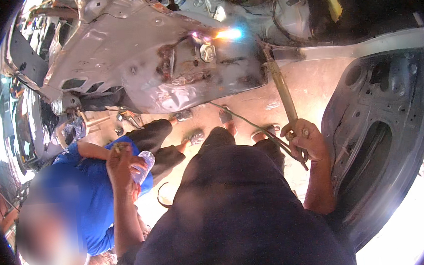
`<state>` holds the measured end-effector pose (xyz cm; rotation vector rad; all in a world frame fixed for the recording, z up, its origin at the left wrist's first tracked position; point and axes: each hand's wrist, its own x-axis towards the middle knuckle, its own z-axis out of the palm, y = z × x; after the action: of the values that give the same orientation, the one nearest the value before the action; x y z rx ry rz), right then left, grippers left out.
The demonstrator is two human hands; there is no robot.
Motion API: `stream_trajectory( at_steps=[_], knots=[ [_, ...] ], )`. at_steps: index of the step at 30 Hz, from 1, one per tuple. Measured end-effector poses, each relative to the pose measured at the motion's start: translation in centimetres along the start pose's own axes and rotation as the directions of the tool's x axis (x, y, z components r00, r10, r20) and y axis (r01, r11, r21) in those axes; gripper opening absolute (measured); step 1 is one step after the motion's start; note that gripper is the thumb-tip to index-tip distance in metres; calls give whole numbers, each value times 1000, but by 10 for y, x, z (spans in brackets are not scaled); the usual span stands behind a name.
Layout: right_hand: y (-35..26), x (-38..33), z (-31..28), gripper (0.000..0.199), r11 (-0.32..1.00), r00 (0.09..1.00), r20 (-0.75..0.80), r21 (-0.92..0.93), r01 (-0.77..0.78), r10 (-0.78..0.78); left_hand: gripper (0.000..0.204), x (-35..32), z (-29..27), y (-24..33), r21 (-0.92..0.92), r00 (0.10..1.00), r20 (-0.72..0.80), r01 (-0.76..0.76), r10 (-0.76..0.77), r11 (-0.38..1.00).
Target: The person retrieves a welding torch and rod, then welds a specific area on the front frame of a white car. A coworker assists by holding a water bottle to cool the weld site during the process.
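Note:
My right hand (306,139) is closed around the handle of a long brass-coloured gas torch (282,89). At the torch's far end a bright blue-white and orange flame (229,33) plays over a bare, scorched metal car body panel (166,51). The panel around it carries dark burn marks. My left hand (120,162) is raised at the left with its fingers bent together; what they hold, if anything, I cannot make out. Right beside those fingers is a clear plastic bottle (145,166), and which hand holds it I cannot tell.
A co-worker in a blue shirt (84,192) is close on my left. A dark car door (386,133) stands open on my right. Hoses (253,124) run from the torch's rear under the panel. Loose wiring (277,17) hangs beyond the flame. Several sandalled feet are on the floor (317,77).

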<state>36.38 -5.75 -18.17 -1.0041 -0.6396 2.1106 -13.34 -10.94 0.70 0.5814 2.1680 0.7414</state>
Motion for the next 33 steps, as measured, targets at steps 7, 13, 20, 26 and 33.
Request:
stream_trajectory(
  at_steps=[7,13,20,26,33],
  knots=[
    [33,-55,-21,25,999,990,-135,19,-37,39,19,11,131,-31,315,856,516,-176,-13,933],
    [95,-113,-33,20,953,743,-629,-11,-302,228,33,107,316,-140,453,534,834,-520,-138,724],
    [230,-133,-114,31,902,513,-750,276,-331,417,40,207,580,-445,487,451,866,-668,-214,563],
    [286,-121,-161,18,910,487,-807,145,-388,335,47,212,757,-597,581,609,784,-651,-122,489],
    [341,-119,-200,16,763,391,-821,82,-641,416,41,223,879,-661,706,722,685,-626,-95,330]
  ],
)
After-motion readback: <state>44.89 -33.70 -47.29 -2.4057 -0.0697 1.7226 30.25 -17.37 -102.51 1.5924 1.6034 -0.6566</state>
